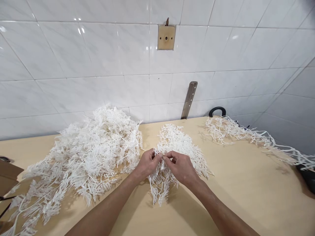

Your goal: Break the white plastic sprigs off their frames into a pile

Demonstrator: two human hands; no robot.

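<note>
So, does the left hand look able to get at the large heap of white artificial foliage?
Probably yes: the foliage heap lies beside the left hand, nothing visible between them, though that hand seems busy with the smaller bunch.

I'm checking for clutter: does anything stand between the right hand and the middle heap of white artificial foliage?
Nothing visible does: the right hand is at the middle heap of white artificial foliage, next to the left hand. The larger heap lies off to the left.
</note>
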